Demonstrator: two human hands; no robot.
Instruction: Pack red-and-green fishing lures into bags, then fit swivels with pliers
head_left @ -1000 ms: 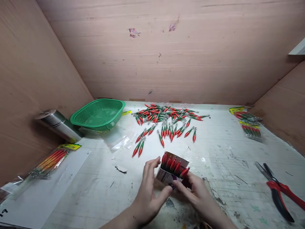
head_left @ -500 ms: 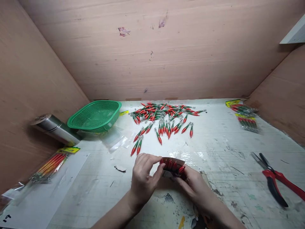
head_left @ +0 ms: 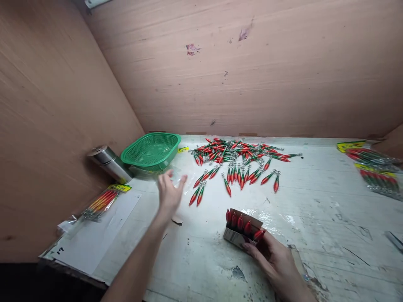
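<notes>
My right hand [head_left: 273, 260] grips a folded card [head_left: 234, 237] by its right end. Several red squid jigs [head_left: 240, 222] stand side by side inside the card's fold, their red ends up. My left hand [head_left: 171, 191] is stretched out to the left, fingers apart and slightly blurred, with nothing visible in it. It is over or beside the clear plastic bags [head_left: 145, 175] in front of the green basket; whether it touches them I cannot tell. Loose red and green squid jigs [head_left: 226, 185] with wire hooks lie beyond both hands, some in a row.
A green plastic basket [head_left: 176, 154] and a leaning steel flask [head_left: 111, 164] stand at the back left. One packed bag of orange lures [head_left: 102, 203] lies on white paper [head_left: 94, 243]. Bagged red-green jigs [head_left: 376, 178] lie far right. A pliers' tip [head_left: 394, 240] shows at the right edge.
My left hand has let go of the card and moved left toward the plastic bags. My right hand still holds the card. The view has turned left.
</notes>
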